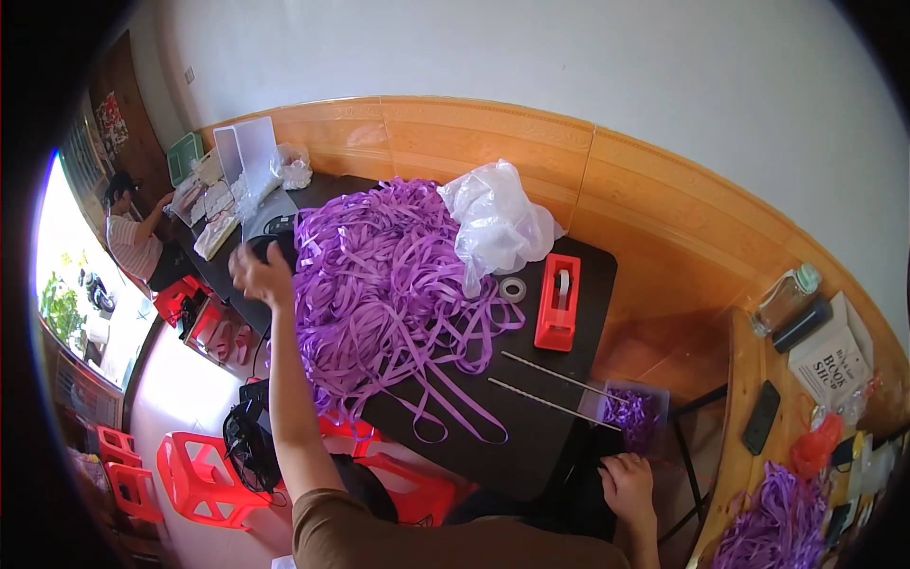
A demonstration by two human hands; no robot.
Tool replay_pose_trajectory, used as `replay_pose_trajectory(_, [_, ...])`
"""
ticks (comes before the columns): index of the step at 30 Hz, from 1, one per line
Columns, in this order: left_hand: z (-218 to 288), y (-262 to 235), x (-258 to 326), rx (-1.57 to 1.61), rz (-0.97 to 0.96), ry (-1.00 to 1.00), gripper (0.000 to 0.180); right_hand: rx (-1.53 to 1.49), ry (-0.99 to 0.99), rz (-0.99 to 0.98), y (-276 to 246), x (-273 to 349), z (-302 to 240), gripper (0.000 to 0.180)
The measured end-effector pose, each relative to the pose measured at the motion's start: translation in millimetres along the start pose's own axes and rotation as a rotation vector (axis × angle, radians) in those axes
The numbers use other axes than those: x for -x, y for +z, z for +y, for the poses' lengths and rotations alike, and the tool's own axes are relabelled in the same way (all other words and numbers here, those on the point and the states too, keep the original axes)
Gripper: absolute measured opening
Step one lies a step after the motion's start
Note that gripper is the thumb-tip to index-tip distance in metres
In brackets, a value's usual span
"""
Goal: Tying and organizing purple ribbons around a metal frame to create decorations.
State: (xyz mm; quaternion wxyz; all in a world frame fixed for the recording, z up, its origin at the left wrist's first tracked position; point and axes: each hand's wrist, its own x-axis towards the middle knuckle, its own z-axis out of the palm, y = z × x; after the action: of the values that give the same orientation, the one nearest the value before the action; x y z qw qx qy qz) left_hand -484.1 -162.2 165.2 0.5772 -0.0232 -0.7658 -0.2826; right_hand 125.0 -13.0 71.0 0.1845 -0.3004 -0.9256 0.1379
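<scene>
My left hand [263, 275] is stretched out past the left edge of a big heap of purple ribbon [379, 275], its fingers apart and nothing seen in them. A dark object [275, 248] beyond it is partly covered by the hand. Low at the right, my right hand [627, 479] lies with its fingers laid out over my dark-clothed lap, holding nothing I can see. Between the hands, two thin twisted rods [555, 403] stick out over the right edge of the black table [502, 446]. Loose ribbon strands trail toward me from the heap.
A white plastic bag [502, 218], a tape roll [512, 289] and a red tape dispenser [557, 308] lie right of the heap. Below the rods stands a clear bin [654, 394] of purple pieces. A wooden bench [725, 455] holds a phone [761, 417]. Another person [137, 237] sits far left.
</scene>
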Motion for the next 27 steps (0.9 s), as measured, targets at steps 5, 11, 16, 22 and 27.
replay_pose_trajectory(5, [122.8, -67.0, 45.1, 0.856, -1.042, 0.491, 0.032, -0.007, -0.035, 0.049, -5.3, -7.6, -6.9, 0.014])
replay_pose_trajectory(11, [132.8, -50.5, 81.8, 0.684, -1.12, 0.786, 0.018, -0.039, -0.105, 0.08, -14.1, -7.9, -18.7, 0.015])
replay_pose_trajectory(16, [162.1, -60.1, 3.9, 1.175, -1.116, -0.362, 0.015, -0.051, -0.032, 0.147, -15.9, 15.5, 1.4, 0.015])
replay_pose_trajectory(22, [178.1, -63.8, -72.3, 1.125, -0.959, -0.298, 0.015, -0.073, -0.086, 0.133, -10.5, 8.2, -5.1, 0.014])
replay_pose_trajectory(27, [180.9, -69.3, -84.4, 1.331, -1.308, -0.227, 0.033, -0.062, -0.107, 0.124, -6.0, 7.6, -6.2, 0.012])
